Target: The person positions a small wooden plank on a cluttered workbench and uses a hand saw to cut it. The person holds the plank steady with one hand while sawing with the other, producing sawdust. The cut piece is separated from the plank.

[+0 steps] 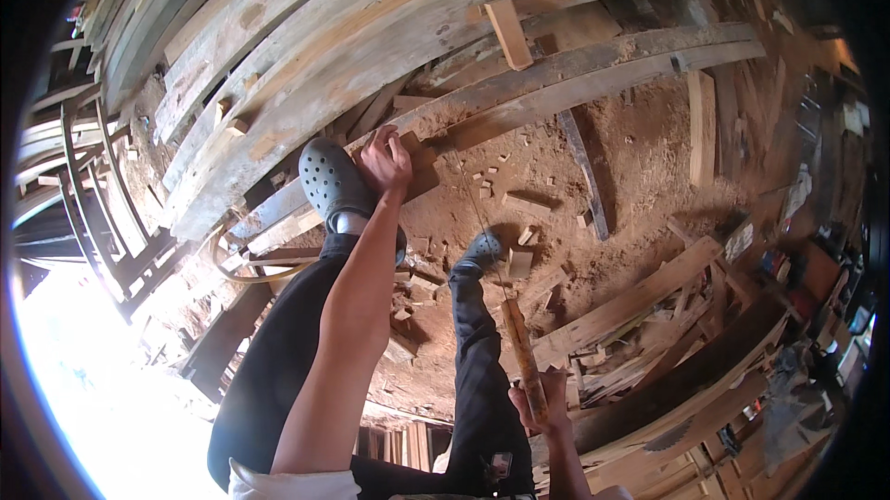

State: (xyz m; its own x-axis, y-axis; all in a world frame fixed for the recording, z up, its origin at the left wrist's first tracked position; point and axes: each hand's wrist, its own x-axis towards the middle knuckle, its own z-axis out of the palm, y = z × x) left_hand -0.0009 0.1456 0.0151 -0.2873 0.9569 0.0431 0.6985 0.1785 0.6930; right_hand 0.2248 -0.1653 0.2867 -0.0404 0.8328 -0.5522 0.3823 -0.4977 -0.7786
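Sawing looks under way, the cut seemingly unfinished.
Right hand [540,400], five o'clock, grasps the wooden-handled saw [521,349]; left hand [386,163], between ten and eleven, rests by the timber [424,158] near eleven, grip unclear; cut depth can't be told.

no text, label, brand, number or sign can be read, the clutter [820,270] along the right edge shown too small and blurred for markings to be made out
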